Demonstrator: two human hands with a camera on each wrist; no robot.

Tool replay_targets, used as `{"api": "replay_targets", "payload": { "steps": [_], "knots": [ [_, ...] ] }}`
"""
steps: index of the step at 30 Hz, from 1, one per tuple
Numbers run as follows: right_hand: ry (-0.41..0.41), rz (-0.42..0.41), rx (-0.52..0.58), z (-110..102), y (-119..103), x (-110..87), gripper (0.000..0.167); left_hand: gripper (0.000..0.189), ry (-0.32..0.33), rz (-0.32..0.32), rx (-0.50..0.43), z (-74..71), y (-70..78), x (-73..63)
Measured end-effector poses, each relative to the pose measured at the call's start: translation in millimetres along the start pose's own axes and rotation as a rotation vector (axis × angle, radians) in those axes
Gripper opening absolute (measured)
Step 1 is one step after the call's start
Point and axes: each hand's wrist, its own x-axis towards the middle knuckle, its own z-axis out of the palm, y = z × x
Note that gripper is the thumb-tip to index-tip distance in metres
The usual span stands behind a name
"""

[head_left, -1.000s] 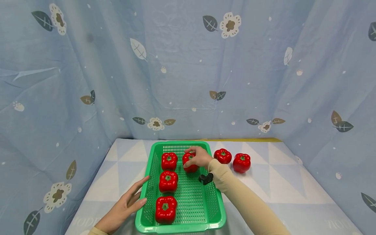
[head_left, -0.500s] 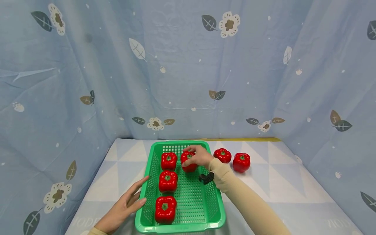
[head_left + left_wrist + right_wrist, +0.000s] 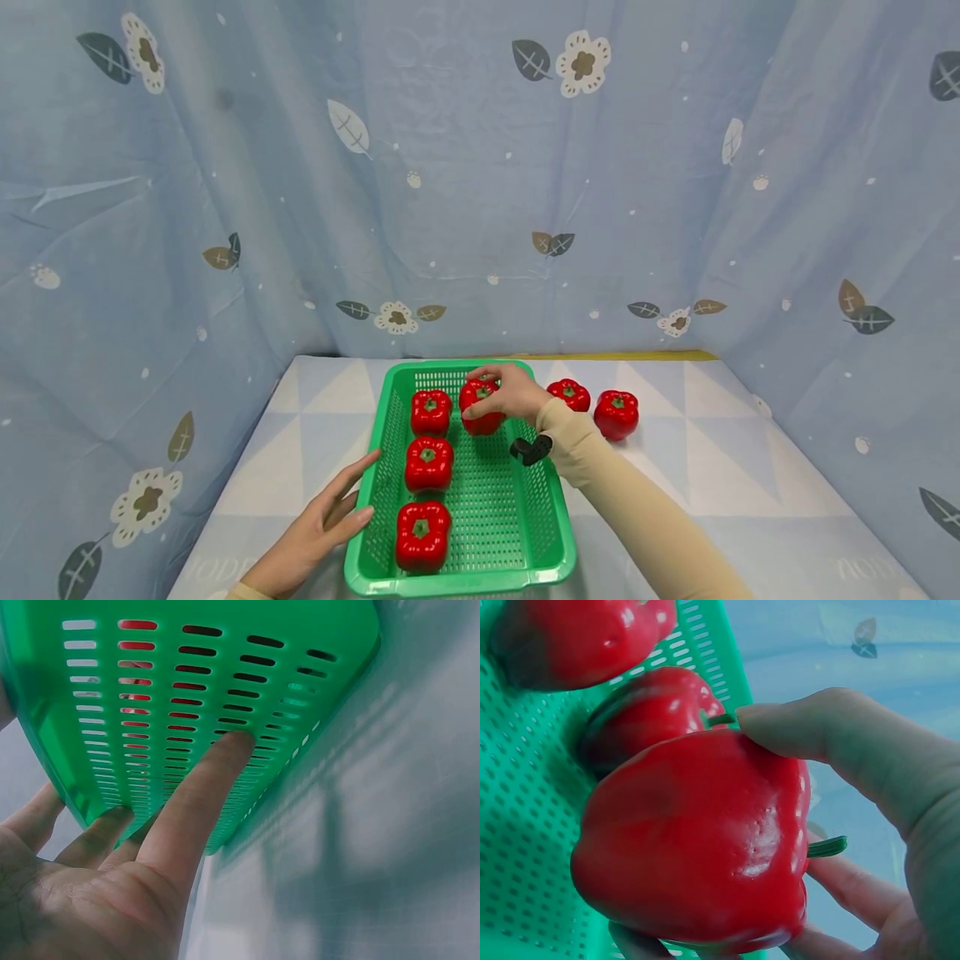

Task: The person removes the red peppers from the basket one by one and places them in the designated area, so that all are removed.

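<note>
My right hand [image 3: 512, 393] grips a red bell pepper [image 3: 480, 408] by its upper sides, over the back right of the green basket [image 3: 564, 533]. Up close in the right wrist view, the thumb lies along one side of this bell pepper [image 3: 697, 840] and the other fingers reach round the far side; its green stem points toward the palm. A row of bell peppers, back [image 3: 431, 412], middle [image 3: 429, 465] and front [image 3: 423, 535], sits along the basket's left side. With fingers spread, my left hand [image 3: 318, 525] touches the outside of the basket's left wall [image 3: 225, 675].
Two more bell peppers lie on the table to the right of the basket, one near its rim [image 3: 568, 395] and one farther right [image 3: 617, 415]. A patterned cloth [image 3: 720, 475] covers the table. Behind and beside it hangs a blue floral curtain [image 3: 465, 183].
My right hand has risen slightly and shifted a little left, carrying the bell pepper up with it. The left hand and the basket stay in place.
</note>
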Motion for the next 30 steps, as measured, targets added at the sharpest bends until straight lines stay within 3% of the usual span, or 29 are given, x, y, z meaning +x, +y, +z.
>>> {"api": "replay_targets", "payload": {
  "steps": [13,22,30],
  "knots": [
    [-0.006,-0.016,0.048,-19.6,-20.0,-5.0,0.062,0.066,-0.01,0.006,-0.001,-1.3,-0.1,0.4],
    [-0.009,-0.073,-0.052,-36.5,-32.1,-13.0,0.064,0.067,-0.012,0.01,0.007,0.2,0.5,-0.5],
    [0.005,-0.101,-0.069,-53.3,-42.3,-20.5,0.065,0.067,-0.01,0.018,0.003,1.4,1.8,-1.5]
  ]
}}
